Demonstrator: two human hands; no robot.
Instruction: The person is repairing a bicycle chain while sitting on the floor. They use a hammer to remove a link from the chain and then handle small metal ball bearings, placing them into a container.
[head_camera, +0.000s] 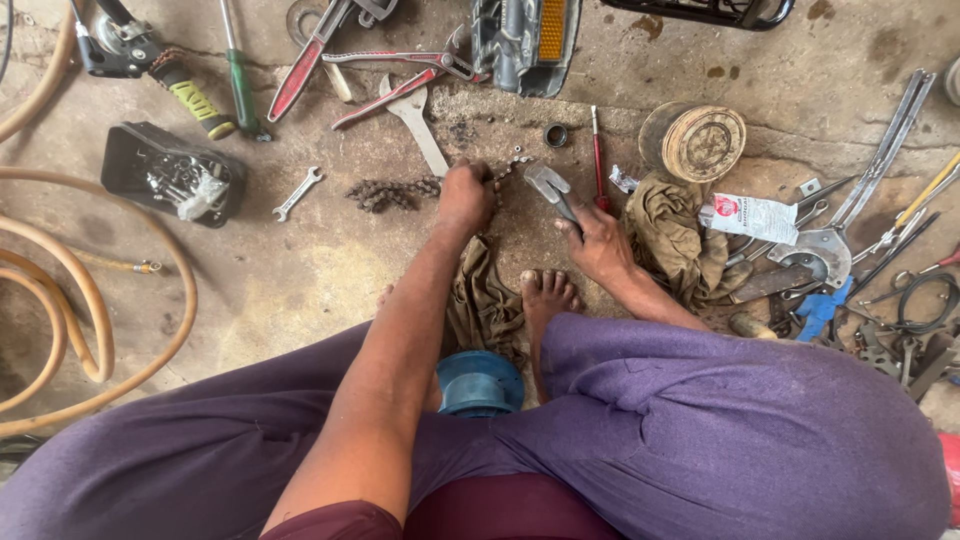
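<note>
Left hand fisted on rusty chain, right hand gripping pliers just beside it. Slip = probably pinched fingers.

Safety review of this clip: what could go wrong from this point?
1. The left hand grips the chain just beside the metal tool in the right hand; a slip could pinch fingers.
2. A bare foot sits right below the work, so a dropped tool may hit it.
</note>
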